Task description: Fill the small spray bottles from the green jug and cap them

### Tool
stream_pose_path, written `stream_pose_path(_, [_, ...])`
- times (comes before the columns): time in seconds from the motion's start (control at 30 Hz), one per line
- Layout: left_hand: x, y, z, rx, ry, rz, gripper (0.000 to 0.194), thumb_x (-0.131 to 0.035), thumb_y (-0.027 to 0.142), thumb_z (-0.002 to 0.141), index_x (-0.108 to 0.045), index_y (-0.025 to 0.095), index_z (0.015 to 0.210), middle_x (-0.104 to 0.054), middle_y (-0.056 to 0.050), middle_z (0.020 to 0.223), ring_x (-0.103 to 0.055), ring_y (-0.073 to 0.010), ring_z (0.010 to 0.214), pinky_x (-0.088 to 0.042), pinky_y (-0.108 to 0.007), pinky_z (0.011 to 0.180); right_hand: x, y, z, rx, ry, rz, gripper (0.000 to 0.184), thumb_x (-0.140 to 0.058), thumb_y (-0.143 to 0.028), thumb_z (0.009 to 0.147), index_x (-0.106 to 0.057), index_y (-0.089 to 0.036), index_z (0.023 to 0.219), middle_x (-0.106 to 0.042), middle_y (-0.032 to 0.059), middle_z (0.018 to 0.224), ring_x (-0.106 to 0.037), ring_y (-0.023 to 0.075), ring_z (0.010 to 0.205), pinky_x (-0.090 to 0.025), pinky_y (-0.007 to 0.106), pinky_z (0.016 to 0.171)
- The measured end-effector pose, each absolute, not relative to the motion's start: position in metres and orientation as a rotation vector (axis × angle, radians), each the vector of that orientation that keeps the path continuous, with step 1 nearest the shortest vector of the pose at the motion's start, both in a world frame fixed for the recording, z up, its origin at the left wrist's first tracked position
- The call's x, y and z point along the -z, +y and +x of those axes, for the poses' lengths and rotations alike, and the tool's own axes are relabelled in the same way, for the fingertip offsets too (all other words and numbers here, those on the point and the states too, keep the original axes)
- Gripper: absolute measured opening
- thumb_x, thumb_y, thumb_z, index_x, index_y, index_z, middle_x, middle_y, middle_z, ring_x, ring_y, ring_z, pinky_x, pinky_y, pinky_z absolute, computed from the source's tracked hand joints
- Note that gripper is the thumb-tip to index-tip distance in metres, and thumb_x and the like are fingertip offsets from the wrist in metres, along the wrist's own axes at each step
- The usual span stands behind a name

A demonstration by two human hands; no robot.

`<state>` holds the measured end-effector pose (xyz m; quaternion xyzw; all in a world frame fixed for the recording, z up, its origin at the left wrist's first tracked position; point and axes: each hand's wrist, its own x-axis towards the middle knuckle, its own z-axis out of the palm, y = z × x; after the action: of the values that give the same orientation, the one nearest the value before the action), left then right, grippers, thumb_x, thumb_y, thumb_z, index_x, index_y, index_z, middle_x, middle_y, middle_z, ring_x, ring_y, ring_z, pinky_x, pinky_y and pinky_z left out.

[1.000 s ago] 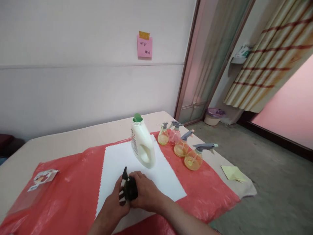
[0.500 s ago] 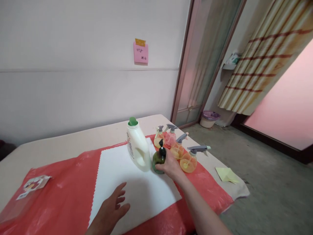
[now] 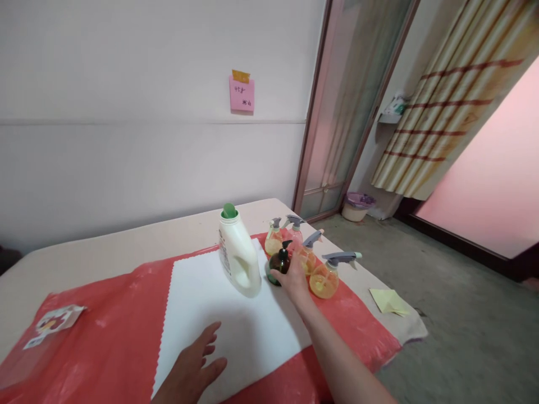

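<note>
Right hand (image 3: 296,277): curled around the pump bottle's right side, thumb laid across its front; the bottle is pinched between thumb and fingers, the latter partly hidden.
Pump bottle (image 3: 277,261): held upright between jug and sprayers; whether its base is set down cannot be told.
Sprayers (image 3: 324,282): grouped beside the right hand; one could be knocked over by the knuckles, or the pump bottle tipped by an uneven release.
Left hand (image 3: 191,362): loosely spread, nothing held, above the white cloth (image 3: 191,286).
Jug (image 3: 237,247): stood uncapped on the cloth.
</note>
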<state>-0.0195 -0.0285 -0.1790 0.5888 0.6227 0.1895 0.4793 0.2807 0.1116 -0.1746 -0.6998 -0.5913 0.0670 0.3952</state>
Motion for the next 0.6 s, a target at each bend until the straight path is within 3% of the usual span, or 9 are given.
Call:
stream_pose_path(0.13, [0.178,-0.03,-0.021,-0.395,1.552,1.466,0.084,-0.057,0.05,0.084,-0.037,0.02,0.16,-0.055,-0.013,0.155,-0.059,-0.0284,0.136,-0.048,-0.041,0.114,0.151,0.076,0.265,-0.052,-1.518,-1.683,0.054,-0.044,-0.035,0.1,-0.035,-0.01,0.147,-0.048,0.0259,0.149,-0.043,0.0322,0.144,-0.04,0.054,0.114])
stream_pose_path(0.2, [0.18,-0.034,-0.022,-0.328,1.599,1.537,0.081,-0.055,0.047,0.087,-0.035,0.023,0.162,-0.052,-0.01,0.159,-0.055,-0.0281,0.141,-0.045,-0.042,0.117,0.143,0.057,0.245,-0.035,-1.677,-1.601,0.046,-0.035,-0.029,0.103,-0.039,-0.01,0.145,-0.049,0.0253,0.149,-0.042,0.0288,0.145,-0.04,0.05,0.115])
stream_pose_path(0.3, [0.184,-0.041,-0.018,-0.222,1.682,1.716,0.074,-0.05,0.041,0.092,-0.034,0.025,0.163,-0.044,-0.005,0.165,-0.04,-0.0264,0.153,-0.035,-0.043,0.125,0.143,0.032,0.207,-0.112,-2.117,-1.413,0.029,-0.048,-0.024,0.098,-0.061,-0.019,0.123,-0.071,0.0129,0.121,-0.065,0.0215,0.115,-0.052,0.036,0.1])
stream_pose_path(0.4, [0.18,-0.039,-0.002,-0.022,1.787,1.912,0.073,-0.05,0.028,0.09,-0.038,0.017,0.161,-0.035,-0.009,0.169,-0.033,-0.0275,0.156,-0.03,-0.042,0.127,0.154,0.015,0.179,-0.195,-2.557,-1.254,0.017,-0.069,-0.026,0.084,-0.069,-0.022,0.101,-0.075,0.0051,0.092,-0.071,0.0199,0.084,-0.057,0.033,0.079])
stream_pose_path(0.47, [0.172,-0.034,0.013,0.141,1.904,1.99,0.079,-0.052,0.023,0.085,-0.036,0.015,0.162,-0.023,-0.011,0.172,-0.026,-0.0318,0.159,-0.028,-0.047,0.127,0.162,0.01,0.172,-0.204,-2.733,-1.272,0.024,-0.073,-0.026,0.081,-0.07,-0.017,0.103,-0.075,0.0084,0.092,-0.072,0.0224,0.082,-0.058,0.036,0.075])
stream_pose_path(0.6, [0.161,-0.034,0.034,0.378,1.843,1.99,0.093,-0.059,0.035,0.081,-0.022,0.021,0.165,-0.008,-0.008,0.173,-0.01,-0.0358,0.161,-0.015,-0.061,0.128,0.173,0.011,0.183,-0.183,-2.855,-1.487,0.023,-0.065,-0.026,0.095,-0.068,-0.013,0.113,-0.073,0.0101,0.104,-0.071,0.0224,0.095,-0.06,0.041,0.083])
